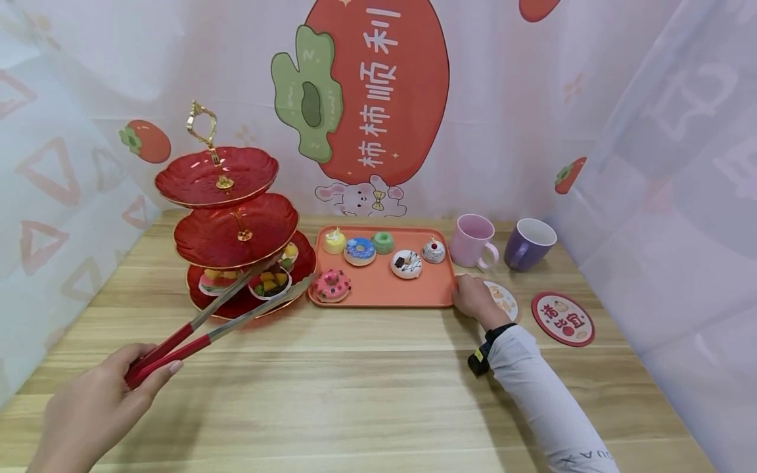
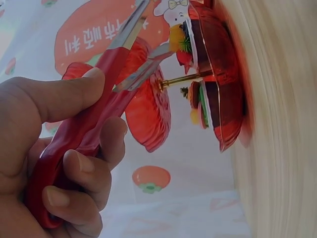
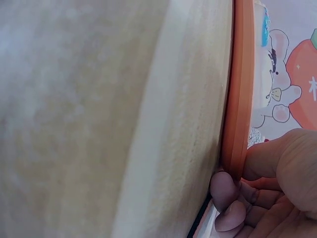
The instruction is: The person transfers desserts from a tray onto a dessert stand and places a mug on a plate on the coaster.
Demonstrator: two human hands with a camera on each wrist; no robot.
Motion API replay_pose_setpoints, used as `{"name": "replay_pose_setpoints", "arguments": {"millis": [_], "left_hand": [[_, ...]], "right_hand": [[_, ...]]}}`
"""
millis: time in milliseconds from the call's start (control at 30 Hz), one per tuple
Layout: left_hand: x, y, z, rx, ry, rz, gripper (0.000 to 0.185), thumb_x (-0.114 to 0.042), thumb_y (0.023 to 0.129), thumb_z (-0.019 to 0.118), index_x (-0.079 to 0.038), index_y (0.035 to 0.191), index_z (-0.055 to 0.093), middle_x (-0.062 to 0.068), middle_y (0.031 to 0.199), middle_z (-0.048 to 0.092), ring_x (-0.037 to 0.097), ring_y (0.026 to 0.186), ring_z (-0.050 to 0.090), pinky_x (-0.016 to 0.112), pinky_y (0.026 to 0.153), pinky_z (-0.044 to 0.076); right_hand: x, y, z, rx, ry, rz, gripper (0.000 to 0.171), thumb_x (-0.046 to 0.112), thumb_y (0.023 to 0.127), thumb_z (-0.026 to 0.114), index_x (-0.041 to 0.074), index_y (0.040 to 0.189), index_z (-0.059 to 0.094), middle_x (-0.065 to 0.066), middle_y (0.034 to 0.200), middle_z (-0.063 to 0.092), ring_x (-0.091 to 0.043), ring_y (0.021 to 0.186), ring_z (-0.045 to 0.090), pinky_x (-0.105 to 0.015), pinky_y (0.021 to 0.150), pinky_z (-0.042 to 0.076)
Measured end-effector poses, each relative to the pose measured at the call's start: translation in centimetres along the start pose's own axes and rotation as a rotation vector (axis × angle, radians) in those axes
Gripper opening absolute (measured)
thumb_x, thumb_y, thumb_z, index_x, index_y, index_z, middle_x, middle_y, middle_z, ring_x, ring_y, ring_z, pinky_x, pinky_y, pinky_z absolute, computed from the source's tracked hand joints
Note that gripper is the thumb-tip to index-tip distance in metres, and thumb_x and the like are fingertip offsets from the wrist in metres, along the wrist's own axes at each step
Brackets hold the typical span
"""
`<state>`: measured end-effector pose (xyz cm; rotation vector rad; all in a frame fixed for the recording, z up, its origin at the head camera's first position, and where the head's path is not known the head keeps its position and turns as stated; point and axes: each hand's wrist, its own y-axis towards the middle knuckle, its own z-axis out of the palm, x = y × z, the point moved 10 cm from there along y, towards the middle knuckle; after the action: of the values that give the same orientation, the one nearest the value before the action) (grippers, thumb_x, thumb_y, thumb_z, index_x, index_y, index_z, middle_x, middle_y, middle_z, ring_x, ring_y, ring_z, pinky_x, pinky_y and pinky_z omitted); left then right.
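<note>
My left hand (image 1: 94, 407) grips the red handles of metal tongs (image 1: 219, 318). The tong arms are spread with nothing between them. One tip reaches the pink donut (image 1: 332, 285) at the front left corner of the orange tray (image 1: 378, 286); the other lies over the bottom tier of the red three-tier stand (image 1: 227, 177). In the left wrist view my left hand (image 2: 54, 148) wraps the tongs (image 2: 94, 104), with the stand (image 2: 218, 94) beyond. My right hand (image 1: 473, 297) holds the tray's front right corner; the right wrist view shows that hand (image 3: 267, 183) curled on the tray rim (image 3: 238, 99).
The tray also carries several small cakes and donuts. The stand's bottom tier holds fruit tarts. A pink mug (image 1: 473, 241) and a purple mug (image 1: 530, 244) stand right of the tray. A red coaster (image 1: 562, 318) and a second coaster (image 1: 505, 301) lie near my right wrist. Curtains close in on three sides.
</note>
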<state>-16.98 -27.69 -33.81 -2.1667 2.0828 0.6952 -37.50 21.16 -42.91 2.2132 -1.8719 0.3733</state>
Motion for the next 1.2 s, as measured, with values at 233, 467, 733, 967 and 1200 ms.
{"name": "replay_pose_setpoints", "arguments": {"millis": [233,467,733,967,1200], "left_hand": [[-1.3,1.1,0.4,-0.006,-0.003,0.033,0.038,-0.040,0.082,0.069,-0.006,0.095,0.063,-0.006,0.052,0.040,0.015,0.045,0.035,0.031,0.041,0.024],[-3.1,2.5,1.3,0.017,-0.032,0.069,0.037,-0.039,0.083,0.069,-0.006,0.098,0.063,-0.005,0.052,0.039,0.015,0.045,0.034,0.031,0.042,0.023],[-4.8,4.1,2.9,0.038,-0.045,0.126,0.034,-0.033,0.081,0.072,-0.002,0.093,0.062,-0.006,0.053,0.043,0.014,0.045,0.036,0.031,0.042,0.026],[-5.3,5.5,4.5,0.131,-0.040,0.107,0.035,-0.031,0.083,0.069,0.000,0.099,0.061,-0.002,0.055,0.045,0.016,0.047,0.038,0.031,0.042,0.027],[-5.9,6.5,5.8,0.187,-0.049,0.089,0.035,-0.028,0.082,0.070,0.000,0.101,0.061,-0.001,0.061,0.052,0.018,0.052,0.042,0.031,0.045,0.030]], "right_hand": [[0.2,-0.1,-0.2,-0.019,0.000,-0.019,0.015,0.001,0.083,0.053,0.004,0.068,0.054,-0.010,0.066,0.054,-0.030,0.066,0.054,-0.043,0.061,0.042],[-0.1,0.0,0.1,0.006,0.006,0.009,0.013,0.002,0.085,0.053,0.003,0.072,0.056,-0.009,0.067,0.053,-0.027,0.065,0.052,-0.038,0.060,0.041],[-0.2,0.1,0.3,0.043,0.006,0.034,0.010,0.002,0.086,0.053,0.001,0.079,0.059,-0.008,0.070,0.054,-0.025,0.067,0.051,-0.036,0.062,0.040],[-0.1,0.0,0.2,0.016,0.017,-0.001,0.011,0.001,0.084,0.052,0.002,0.074,0.057,-0.008,0.067,0.053,-0.026,0.065,0.051,-0.038,0.061,0.040],[0.0,0.0,0.1,-0.004,0.011,-0.011,0.012,0.001,0.084,0.052,0.002,0.073,0.057,-0.009,0.068,0.055,-0.028,0.067,0.054,-0.040,0.062,0.042]]}}
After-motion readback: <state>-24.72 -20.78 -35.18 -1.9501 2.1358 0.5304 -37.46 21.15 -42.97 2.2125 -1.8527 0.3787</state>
